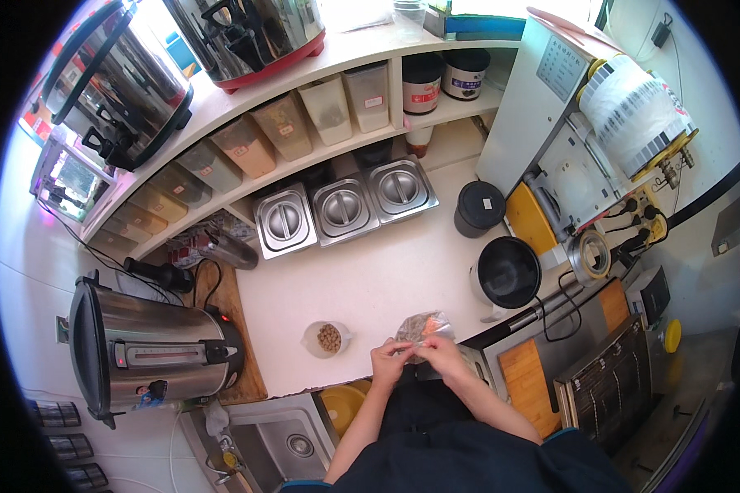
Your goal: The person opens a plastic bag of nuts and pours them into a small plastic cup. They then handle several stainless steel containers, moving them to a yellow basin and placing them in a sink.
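Both of my hands meet at the front edge of the white counter (pixel 357 280). Between them is a clear plastic bag (pixel 414 325) with brownish contents and an orange patch on it. My left hand (pixel 390 362) pinches the near edge of the bag, fingertips close together. On the opposite side my right hand (pixel 443 355) grips the same edge, almost touching the left. To the left stands a white plastic measuring cup (pixel 312 340), its handle towards the bag. Small round brown balls (pixel 329 338) lie in its bottom.
Three lidded steel pans (pixel 343 209) line the back below shelved bins (pixel 280 126). A black-lined pitcher (pixel 509 272) and black-lidded tub (pixel 480 208) stand right, beside a cup-sealing machine (pixel 561 166). Left are a steel urn (pixel 160 348) and, nearer, a sink (pixel 271 444).
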Tool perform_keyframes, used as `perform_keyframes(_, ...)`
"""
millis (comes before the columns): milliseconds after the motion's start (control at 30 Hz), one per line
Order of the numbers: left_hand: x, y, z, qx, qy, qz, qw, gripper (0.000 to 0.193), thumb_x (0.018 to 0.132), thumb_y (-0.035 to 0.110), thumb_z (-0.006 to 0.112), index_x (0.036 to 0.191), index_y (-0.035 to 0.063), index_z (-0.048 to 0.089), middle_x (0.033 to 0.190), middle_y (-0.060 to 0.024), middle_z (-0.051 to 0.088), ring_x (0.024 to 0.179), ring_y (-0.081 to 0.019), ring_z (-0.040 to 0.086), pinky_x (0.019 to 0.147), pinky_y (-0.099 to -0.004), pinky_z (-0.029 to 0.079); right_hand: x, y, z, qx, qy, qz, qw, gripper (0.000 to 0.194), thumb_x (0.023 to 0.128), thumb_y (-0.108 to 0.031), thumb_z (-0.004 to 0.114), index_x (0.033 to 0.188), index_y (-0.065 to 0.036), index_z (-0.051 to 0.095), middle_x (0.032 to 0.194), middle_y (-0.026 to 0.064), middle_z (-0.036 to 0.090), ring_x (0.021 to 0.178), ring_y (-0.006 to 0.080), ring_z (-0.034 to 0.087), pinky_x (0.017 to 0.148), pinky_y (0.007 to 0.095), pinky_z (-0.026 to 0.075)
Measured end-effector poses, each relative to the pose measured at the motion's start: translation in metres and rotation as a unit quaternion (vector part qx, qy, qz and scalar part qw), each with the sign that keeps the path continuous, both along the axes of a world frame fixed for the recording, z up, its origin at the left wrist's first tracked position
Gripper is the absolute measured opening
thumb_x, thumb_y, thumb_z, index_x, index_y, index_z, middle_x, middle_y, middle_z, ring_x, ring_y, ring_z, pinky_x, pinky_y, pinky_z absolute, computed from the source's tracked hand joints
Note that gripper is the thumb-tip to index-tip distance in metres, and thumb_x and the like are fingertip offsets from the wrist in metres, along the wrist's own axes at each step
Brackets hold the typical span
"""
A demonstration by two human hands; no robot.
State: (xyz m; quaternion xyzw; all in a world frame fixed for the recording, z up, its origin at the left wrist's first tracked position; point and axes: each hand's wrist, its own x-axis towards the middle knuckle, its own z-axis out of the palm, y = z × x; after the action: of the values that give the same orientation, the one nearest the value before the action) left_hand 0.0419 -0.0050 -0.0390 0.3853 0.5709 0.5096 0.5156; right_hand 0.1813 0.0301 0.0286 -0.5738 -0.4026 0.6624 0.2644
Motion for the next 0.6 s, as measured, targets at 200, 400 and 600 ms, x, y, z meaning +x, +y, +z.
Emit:
perform_keyframes(200, 0.001, -0.003, -0.007, 0.019, -0.110, -0.002, 0.994, 0.011, 0.071, -0.011, 0.073, 0.079, -0.0028, 0.071, 0.080, -0.0105, 0.067, 0.076, -0.0148, 0.062, 0.074, -0.0256, 0.051, 0.021, -0.009, -0.019, -0.057, -0.021, -0.121, 0.991, 0.014, 0.080, -0.012, 0.062, 0.067, -0.007, 0.059, 0.054, -0.0045, 0.044, 0.046, 0.0062, 0.040, 0.042, 0.0226, 0.029)
perform_keyframes(400, 0.000, -0.003, -0.006, -0.016, -0.149, 0.031, 0.988, 0.011, 0.071, -0.012, 0.072, 0.078, -0.0030, 0.070, 0.083, -0.0118, 0.067, 0.077, -0.0155, 0.063, 0.075, -0.0262, 0.052, 0.001, -0.020, -0.022, -0.064, 0.010, -0.184, 0.981, 0.027, 0.088, -0.021, 0.064, 0.067, -0.005, 0.058, 0.050, -0.0037, 0.041, 0.039, 0.0065, 0.038, 0.037, 0.0233, 0.028)
perform_keyframes(600, -0.001, -0.008, -0.011, -0.006, -0.160, 0.023, 0.987, 0.012, 0.071, -0.013, 0.072, 0.076, -0.0028, 0.069, 0.082, -0.0115, 0.066, 0.079, -0.0164, 0.063, 0.075, -0.0274, 0.052, -0.004, -0.022, -0.015, -0.042, 0.061, -0.230, 0.970, 0.029, 0.091, -0.022, 0.063, 0.070, -0.004, 0.056, 0.049, -0.0025, 0.041, 0.037, 0.0070, 0.037, 0.035, 0.0228, 0.028)
